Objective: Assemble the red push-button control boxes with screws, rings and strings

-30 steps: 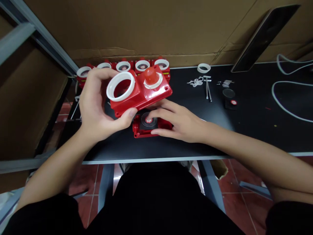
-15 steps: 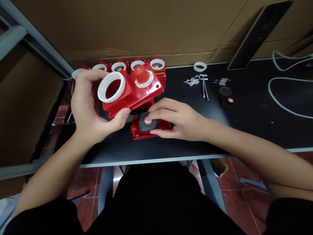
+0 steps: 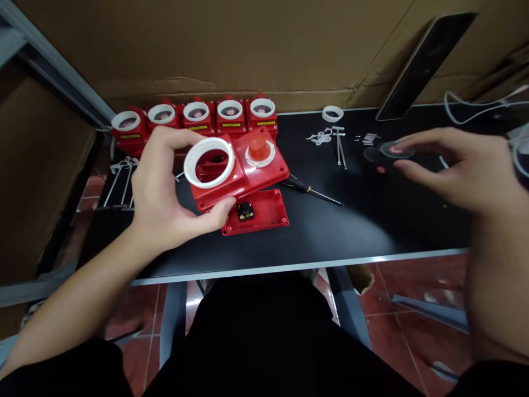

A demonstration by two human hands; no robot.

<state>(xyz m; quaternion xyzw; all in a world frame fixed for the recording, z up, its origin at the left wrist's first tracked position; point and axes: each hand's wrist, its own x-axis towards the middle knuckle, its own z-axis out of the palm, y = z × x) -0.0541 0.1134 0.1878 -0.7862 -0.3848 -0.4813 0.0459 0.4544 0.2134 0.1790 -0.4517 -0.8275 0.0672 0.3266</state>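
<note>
My left hand (image 3: 165,187) grips the red cover (image 3: 243,176) by its left end, fingers behind and thumb on the lower edge. The cover has a white ring (image 3: 190,165) and a red dome lamp (image 3: 259,148). Below it on the table lies an open red base (image 3: 268,212) with a small black part (image 3: 245,210) inside. At the right, my right hand (image 3: 438,160) pinches a round dark disc (image 3: 394,149) with a red centre, held over another dark piece on the table; whether they touch cannot be told.
Several red units (image 3: 229,118) stand along the cardboard wall. A screwdriver (image 3: 318,194) lies right of the base. Farther back are a loose white ring (image 3: 332,113), white ties (image 3: 320,137), metal tools (image 3: 339,146), screws (image 3: 369,139) and a leaning black panel (image 3: 427,66).
My right hand has moved from the base to the far right with the round disc. The base's inside now shows. The cover in my left hand has shifted slightly right and down.
</note>
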